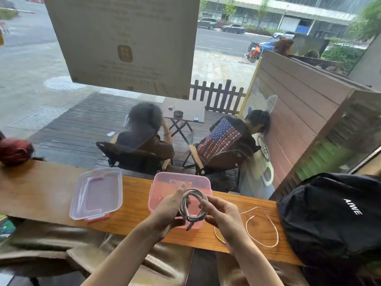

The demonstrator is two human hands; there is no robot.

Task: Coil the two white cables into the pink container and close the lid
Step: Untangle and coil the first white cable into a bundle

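Both of my hands hold one coiled white cable (192,205) just above the open pink container (165,186) on the wooden counter. My left hand (169,211) grips the coil's left side and my right hand (222,215) pinches its right side. The cable's plug end hangs below the coil. A second white cable (261,226) lies loose in open loops on the counter to the right of my right hand. The clear lid (97,193) with pink clips lies flat on the counter, left of the container.
A black backpack (334,219) sits at the counter's right end, close to the loose cable. A dark red object (15,150) rests at the far left. A window runs right behind the wooden counter (41,193); people sit outside.
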